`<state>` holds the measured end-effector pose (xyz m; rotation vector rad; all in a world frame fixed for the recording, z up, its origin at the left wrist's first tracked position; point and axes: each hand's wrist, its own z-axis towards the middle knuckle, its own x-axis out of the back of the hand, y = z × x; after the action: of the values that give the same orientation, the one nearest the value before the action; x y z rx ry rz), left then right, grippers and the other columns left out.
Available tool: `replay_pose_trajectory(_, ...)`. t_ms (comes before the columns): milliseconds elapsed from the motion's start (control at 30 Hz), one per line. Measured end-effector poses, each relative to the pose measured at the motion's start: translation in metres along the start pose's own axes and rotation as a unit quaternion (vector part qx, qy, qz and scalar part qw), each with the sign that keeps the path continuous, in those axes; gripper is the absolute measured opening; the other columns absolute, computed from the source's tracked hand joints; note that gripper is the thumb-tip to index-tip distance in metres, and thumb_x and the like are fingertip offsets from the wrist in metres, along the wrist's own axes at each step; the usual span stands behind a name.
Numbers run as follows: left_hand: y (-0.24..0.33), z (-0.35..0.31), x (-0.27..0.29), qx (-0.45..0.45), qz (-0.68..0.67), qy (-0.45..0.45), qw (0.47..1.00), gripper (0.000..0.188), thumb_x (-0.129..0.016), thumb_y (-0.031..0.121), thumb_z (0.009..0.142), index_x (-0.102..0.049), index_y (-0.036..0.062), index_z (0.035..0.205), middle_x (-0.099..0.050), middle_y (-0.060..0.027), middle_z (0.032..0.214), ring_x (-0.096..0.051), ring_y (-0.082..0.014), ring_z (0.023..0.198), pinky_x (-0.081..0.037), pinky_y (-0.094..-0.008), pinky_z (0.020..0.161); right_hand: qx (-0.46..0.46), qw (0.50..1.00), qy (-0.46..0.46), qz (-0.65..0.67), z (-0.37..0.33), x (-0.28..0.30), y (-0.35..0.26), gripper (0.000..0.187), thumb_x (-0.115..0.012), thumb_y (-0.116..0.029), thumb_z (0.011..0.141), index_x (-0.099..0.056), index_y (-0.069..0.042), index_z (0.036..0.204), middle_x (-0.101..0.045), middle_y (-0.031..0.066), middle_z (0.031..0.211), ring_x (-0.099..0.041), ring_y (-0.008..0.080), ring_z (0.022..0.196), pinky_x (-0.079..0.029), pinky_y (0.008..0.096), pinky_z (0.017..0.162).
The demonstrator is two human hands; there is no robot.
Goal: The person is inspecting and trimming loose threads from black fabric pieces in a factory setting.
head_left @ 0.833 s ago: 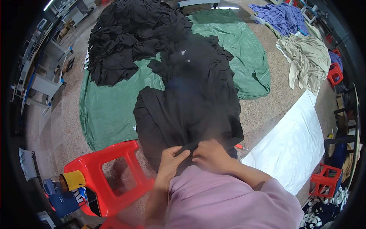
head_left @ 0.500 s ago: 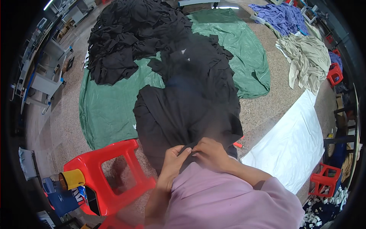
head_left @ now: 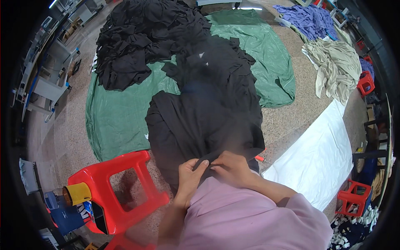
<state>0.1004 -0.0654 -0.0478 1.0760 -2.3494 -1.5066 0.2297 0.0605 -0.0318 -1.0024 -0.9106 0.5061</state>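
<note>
Black fabric (head_left: 200, 121) spreads over my lap and runs forward to a large heap of black cloth pieces (head_left: 154, 37). My left hand (head_left: 191, 175) pinches an edge of the black fabric between thumb and fingers, close to my body. Right beside it, my right hand (head_left: 231, 168) grips the same edge with its fingers curled. The two hands are a short gap apart, with a folded strip of the fabric between them. Part of the right fingers is hidden behind the cloth.
Green sheeting (head_left: 121, 121) lies under the black heap. A red plastic stool (head_left: 141, 179) stands at my left, holding a yellow roll (head_left: 79, 193). On the right are a white sheet (head_left: 312, 158), beige cloth (head_left: 337, 68), purple cloth (head_left: 306, 21) and another red stool (head_left: 354, 198).
Both hands keep hold of the black fabric edge in nearly the same place. The fold between them has shifted slightly, and the view has moved a little.
</note>
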Motion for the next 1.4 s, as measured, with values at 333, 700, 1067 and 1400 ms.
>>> replay_pose_trajectory(333,-0.002,-0.001,-0.003,-0.055,0.081,0.032,0.995,0.013,-0.066,0.010,0.091,-0.070,-0.0008,0.084,-0.063,0.0051,0.073,-0.051,-0.0004,0.065,-0.040,-0.0182,0.056,0.036,0.999,0.006,-0.022,-0.001,-0.001,0.004,0.014,-0.074,-0.003,0.077,-0.067,-0.002,0.089,-0.063,0.0092,0.081,-0.062,0.0266,0.072,-0.050,0.0336,0.064)
replay_pose_trajectory(700,-0.007,-0.001,0.001,-0.123,0.166,0.023,0.978,0.015,-0.066,0.008,0.091,-0.066,-0.0027,0.079,-0.058,0.0051,0.072,-0.047,-0.0025,0.065,-0.037,-0.0192,0.057,0.008,1.000,-0.017,0.004,0.002,0.000,0.004,0.012,-0.072,-0.002,0.077,-0.068,0.000,0.088,-0.064,0.0104,0.081,-0.063,0.0262,0.073,-0.051,0.0335,0.065)
replay_pose_trajectory(1067,-0.007,-0.007,0.000,-0.132,0.150,0.016,0.980,0.007,-0.064,0.002,0.087,-0.064,-0.0042,0.083,-0.052,0.0045,0.073,-0.044,-0.0021,0.067,-0.035,-0.0196,0.058,-0.065,0.995,-0.019,0.078,0.002,-0.002,0.011,0.011,-0.067,-0.003,0.082,-0.069,0.002,0.091,-0.064,0.0119,0.081,-0.063,0.0246,0.073,-0.049,0.0306,0.064)
replay_pose_trajectory(1400,-0.008,-0.004,-0.001,-0.066,0.029,0.024,0.997,0.006,-0.062,0.000,0.087,-0.065,-0.0020,0.083,-0.058,0.0049,0.076,-0.049,-0.0009,0.069,-0.039,-0.0179,0.061,-0.187,0.974,-0.029,0.128,0.006,-0.009,0.015,0.015,-0.068,-0.012,0.086,-0.069,0.002,0.089,-0.064,0.0107,0.080,-0.061,0.0185,0.070,-0.046,0.0300,0.064)
